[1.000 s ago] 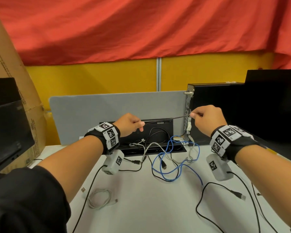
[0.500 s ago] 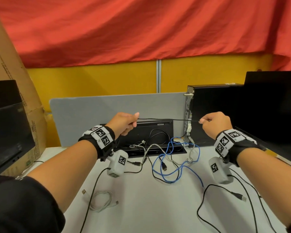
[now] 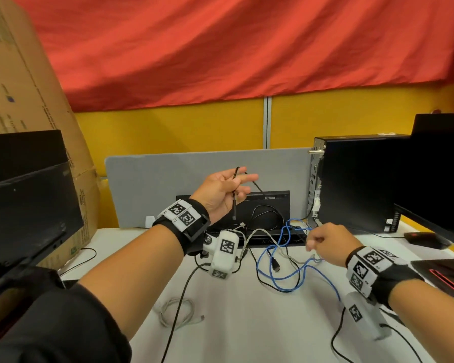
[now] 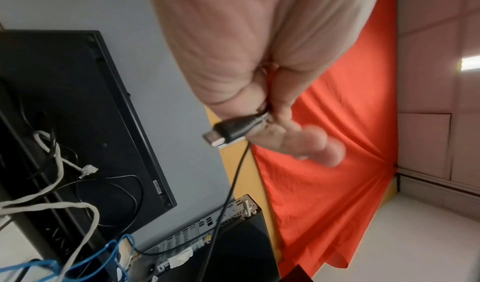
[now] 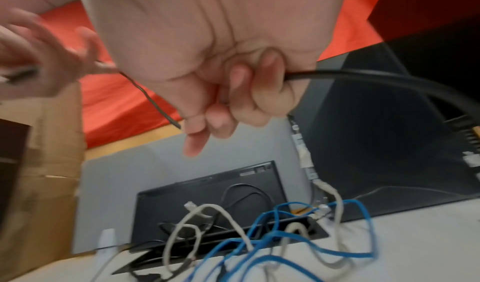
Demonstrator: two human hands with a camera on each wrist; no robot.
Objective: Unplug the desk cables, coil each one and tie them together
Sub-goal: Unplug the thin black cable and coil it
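Observation:
A thin black cable (image 3: 234, 203) hangs from my raised left hand (image 3: 220, 189), looped over the fingers with its plug pointing down. In the left wrist view my thumb and fingers pinch it just behind the plug (image 4: 233, 130). The cable slants down to my right hand (image 3: 323, 242), which is low over the desk above the tangle of cables. The right wrist view shows those fingers (image 5: 233, 93) curled round the black cable (image 5: 363, 76), which runs off right towards the black computer tower (image 3: 357, 179).
A blue network cable (image 3: 281, 258) and grey cables (image 3: 257, 234) lie tangled by the open cable hatch (image 3: 268, 208). A coiled white cable (image 3: 177, 310) sits at the near left. Monitors (image 3: 24, 205), a cardboard box (image 3: 19, 87) and a grey divider (image 3: 168, 184) border the desk.
The cable was stretched level between both hands. Now my left hand has turned palm up and risen with the plug end, and my right hand has dropped along the cable towards the desk.

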